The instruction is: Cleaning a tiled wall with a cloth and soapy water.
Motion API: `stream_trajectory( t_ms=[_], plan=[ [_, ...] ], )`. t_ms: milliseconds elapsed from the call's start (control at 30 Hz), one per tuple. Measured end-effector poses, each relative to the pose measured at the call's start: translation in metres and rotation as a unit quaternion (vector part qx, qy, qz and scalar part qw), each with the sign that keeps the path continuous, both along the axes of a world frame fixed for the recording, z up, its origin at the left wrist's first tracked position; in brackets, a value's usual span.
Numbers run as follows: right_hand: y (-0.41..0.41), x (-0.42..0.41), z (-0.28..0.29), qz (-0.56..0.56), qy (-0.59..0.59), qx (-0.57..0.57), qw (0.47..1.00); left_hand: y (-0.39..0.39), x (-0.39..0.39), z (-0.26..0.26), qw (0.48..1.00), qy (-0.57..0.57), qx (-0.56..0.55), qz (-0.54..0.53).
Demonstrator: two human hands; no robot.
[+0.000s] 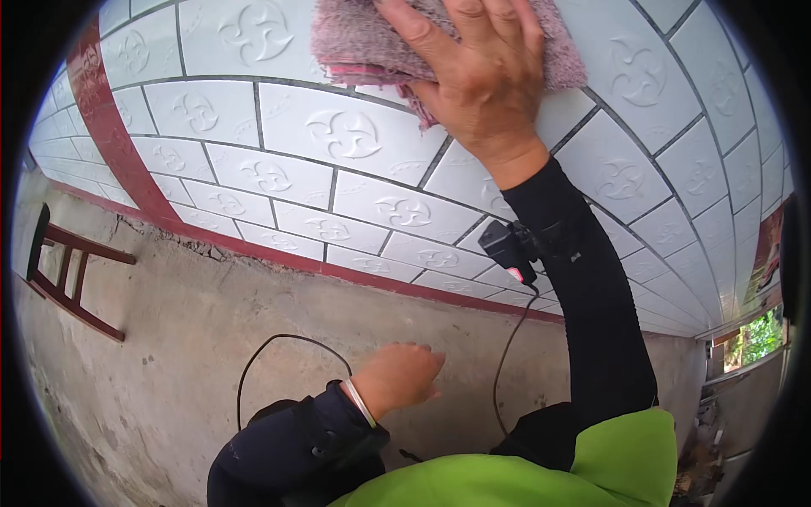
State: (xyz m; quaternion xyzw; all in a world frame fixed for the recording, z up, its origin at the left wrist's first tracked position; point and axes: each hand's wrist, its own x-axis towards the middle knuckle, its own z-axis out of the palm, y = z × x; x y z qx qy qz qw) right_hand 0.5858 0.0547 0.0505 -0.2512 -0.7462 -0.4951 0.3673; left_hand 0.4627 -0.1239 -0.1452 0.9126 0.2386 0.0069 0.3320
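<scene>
My right hand (485,76) lies spread over a folded pinkish-purple towel cloth (361,44) and presses it against the white tiled wall (304,120), at the top of the view. The tiles bear raised swirl patterns with dark joints between them. A black sleeve covers that arm, and a small black device (507,247) with a red light and a cable is by the forearm. Lower down, my left hand (402,377), with a silver-coloured bangle (359,402) at its wrist, hangs over the concrete floor, slightly blurred, with its fingers curled. No object shows in it.
A dark red wooden stool or chair (76,279) is on the floor at the left. Dark red trim (253,256) runs along the wall's foot, beside cracked concrete. Black cable (272,339) loops near my left arm. Mixed items (703,450) lie at the lower right.
</scene>
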Motion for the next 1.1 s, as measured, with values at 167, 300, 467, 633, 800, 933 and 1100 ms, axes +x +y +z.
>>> stream_trajectory(
  t_ms=[167, 300, 467, 633, 800, 933, 1100],
  plan=[
    [0.018, -0.055, -0.133, 0.074, -0.203, -0.239, 0.947, -0.005, 0.003, 0.004, 1.000, 0.020, -0.016, -0.010],
    [-0.038, 0.024, -0.210, -0.021, -0.417, -0.394, 0.818, -0.011, -0.006, 0.012, 0.999, 0.033, 0.008, 0.001],
    [-0.046, 0.047, -0.107, -0.031, -0.274, -0.266, 0.924, -0.014, -0.013, 0.009, 0.999, -0.014, -0.023, -0.036],
    [0.025, -0.072, 0.031, -0.028, -0.054, -0.052, 0.997, -0.006, -0.003, 0.003, 0.999, -0.035, 0.005, -0.030],
    [0.081, -0.207, -0.035, 0.127, -0.135, -0.033, 0.982, -0.010, -0.002, 0.006, 1.000, -0.003, 0.012, -0.020],
    [0.066, -0.188, -0.175, 0.072, -0.302, -0.234, 0.921, -0.012, -0.001, 0.003, 1.000, 0.015, 0.011, -0.001],
    [0.000, -0.034, -0.226, 0.080, -0.294, -0.365, 0.880, -0.012, -0.005, -0.005, 0.998, 0.012, -0.008, -0.060]
  ],
)
